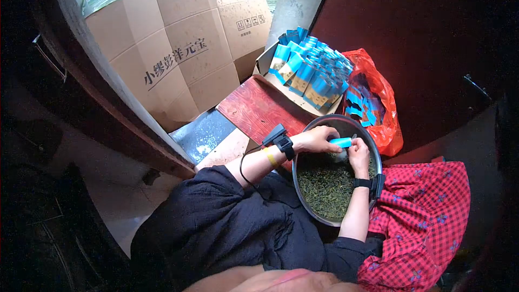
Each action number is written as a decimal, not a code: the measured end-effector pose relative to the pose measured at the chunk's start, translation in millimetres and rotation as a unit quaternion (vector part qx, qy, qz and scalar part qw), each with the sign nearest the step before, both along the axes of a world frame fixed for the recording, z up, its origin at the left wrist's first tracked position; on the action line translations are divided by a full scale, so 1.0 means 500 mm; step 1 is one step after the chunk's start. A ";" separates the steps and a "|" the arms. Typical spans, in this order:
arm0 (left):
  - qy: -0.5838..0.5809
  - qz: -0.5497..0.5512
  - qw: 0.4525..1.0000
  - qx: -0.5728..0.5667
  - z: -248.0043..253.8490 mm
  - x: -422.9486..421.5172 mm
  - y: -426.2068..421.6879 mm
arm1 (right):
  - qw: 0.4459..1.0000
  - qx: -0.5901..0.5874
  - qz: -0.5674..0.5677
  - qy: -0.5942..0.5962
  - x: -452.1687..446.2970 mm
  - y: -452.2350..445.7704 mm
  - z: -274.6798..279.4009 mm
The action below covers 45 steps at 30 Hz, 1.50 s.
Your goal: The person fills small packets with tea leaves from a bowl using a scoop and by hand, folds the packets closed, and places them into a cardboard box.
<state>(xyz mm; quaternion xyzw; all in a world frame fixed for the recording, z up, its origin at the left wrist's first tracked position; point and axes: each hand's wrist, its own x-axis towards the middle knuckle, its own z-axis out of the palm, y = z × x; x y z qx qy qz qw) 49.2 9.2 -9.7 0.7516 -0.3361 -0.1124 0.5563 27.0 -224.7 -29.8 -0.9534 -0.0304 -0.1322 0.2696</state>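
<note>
My left hand (316, 139) is closed around a small blue packet (340, 142) over a round metal pot (300, 194). Close against the packet's right end is my right hand (359, 157), its fingers curled in a pinch. A small greyish tip shows just above these fingers, too little of it to name. Below both hands, dark green dried leaves, like loose tea (330, 186), fill the bottom of the pot. The pot rests at my lap.
Ahead, an open carton (294, 93) holds many blue-and-tan packets (311, 70) on a red wooden board (259, 105). Right of it sits a red plastic bag (386, 108) with blue packets inside. A large cardboard sheet (178, 48) stands left; red checked cloth (421, 216) lies right.
</note>
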 end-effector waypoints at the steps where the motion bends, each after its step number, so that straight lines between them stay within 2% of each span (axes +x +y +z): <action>1: 0.003 0.004 1.000 -0.007 -0.002 0.001 -0.002 | 0.999 0.039 -0.021 0.026 0.001 0.003 0.005; 3: -0.006 0.005 1.000 -0.005 -0.005 0.003 -0.003 | 0.995 0.079 -0.042 0.051 -0.003 0.009 0.012; 5: -0.015 0.005 1.000 -0.003 -0.005 0.003 -0.002 | 0.999 0.043 -0.013 -0.028 -0.009 0.017 0.017; 6: -0.021 0.007 1.000 -0.006 -0.007 0.004 -0.002 | 0.999 0.043 -0.013 -0.028 -0.016 0.025 0.024; 8: -0.027 0.007 1.000 -0.008 -0.009 0.004 -0.003 | 0.998 -0.036 0.016 -0.039 -0.028 0.039 0.038; 11: -0.016 0.009 1.000 -0.010 -0.004 0.001 -0.001 | 0.998 -0.017 0.058 -0.022 -0.004 0.011 -0.014; 16: 0.005 -0.019 1.000 0.011 0.007 -0.002 0.003 | 0.996 -0.001 0.087 0.003 -0.009 0.024 -0.001; 18: -0.001 -0.017 1.000 0.013 0.006 -0.001 0.002 | 0.994 0.055 0.090 0.006 -0.001 0.019 -0.009; 22: 0.009 -0.009 1.000 -0.001 -0.002 0.002 -0.002 | 0.993 0.079 0.077 0.030 -0.005 0.025 -0.005; 24: 0.014 -0.012 1.000 0.001 -0.007 0.004 -0.003 | 0.974 0.166 0.142 0.068 0.006 0.022 -0.035; 27: 0.013 -0.016 1.000 -0.002 -0.012 0.007 -0.005 | 0.977 0.152 0.118 0.092 -0.003 0.033 -0.022; 32: 0.005 -0.018 1.000 0.003 -0.011 0.007 -0.005 | 0.968 0.198 0.115 0.105 -0.005 0.036 -0.015; 35: 0.018 -0.030 0.999 0.012 -0.006 0.006 -0.003 | 0.980 0.154 0.115 0.047 0.007 0.021 -0.027; 37: 0.012 -0.009 1.000 -0.013 -0.008 0.004 -0.003 | 0.964 0.239 0.018 0.117 -0.006 0.038 0.021; 38: 0.013 -0.009 1.000 -0.013 -0.009 0.005 -0.003 | 0.971 0.228 0.045 0.055 -0.002 0.025 0.012; 39: 0.016 -0.016 1.000 0.001 -0.005 0.005 -0.002 | 0.971 0.227 0.045 0.055 0.000 0.015 0.014; 45: 0.028 -0.007 0.999 0.013 0.003 0.000 0.001 | 0.941 0.324 -0.078 -0.053 -0.004 -0.016 0.049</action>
